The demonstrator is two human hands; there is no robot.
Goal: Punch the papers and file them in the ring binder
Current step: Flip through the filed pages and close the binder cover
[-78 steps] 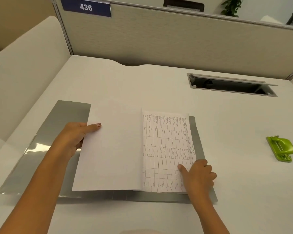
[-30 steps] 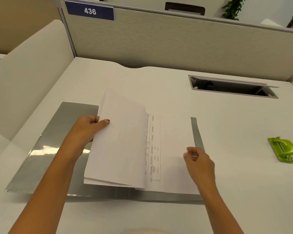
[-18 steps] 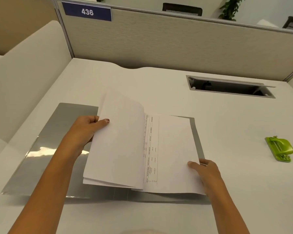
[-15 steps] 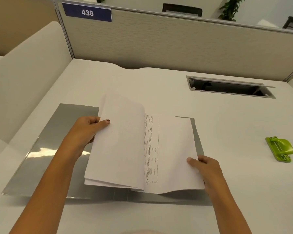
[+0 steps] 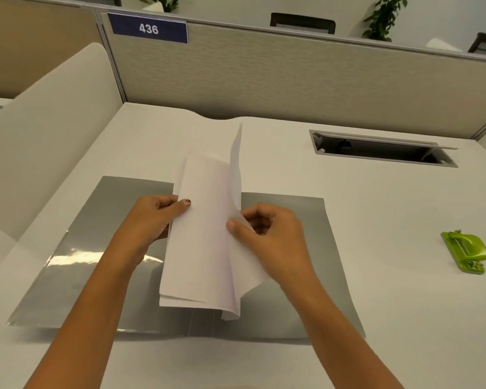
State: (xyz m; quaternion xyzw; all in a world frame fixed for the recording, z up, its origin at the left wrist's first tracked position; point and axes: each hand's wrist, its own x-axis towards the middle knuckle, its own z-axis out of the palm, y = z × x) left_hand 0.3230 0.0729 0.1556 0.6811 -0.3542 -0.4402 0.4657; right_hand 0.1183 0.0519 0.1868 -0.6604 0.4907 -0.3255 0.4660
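Note:
A grey ring binder (image 5: 298,256) lies open and flat on the desk in front of me. Over its middle I hold a small stack of white papers (image 5: 202,234). My left hand (image 5: 152,220) grips the stack's left edge, thumb on top. My right hand (image 5: 264,234) pinches the top sheet near its middle and has it swung upright and over toward the left. The binder's rings are hidden under the papers. A green hole punch (image 5: 467,251) sits alone far to the right, untouched.
An open cable hatch (image 5: 382,148) is set into the desk at the back right. A beige partition wall (image 5: 292,77) with a blue "436" sign (image 5: 148,28) closes the back. A cream side panel (image 5: 48,130) rises on the left.
My right hand has lifted the right-hand sheet off the binder and folded it up and leftward onto the stack. The binder's right cover is now exposed. My left hand has stayed put.

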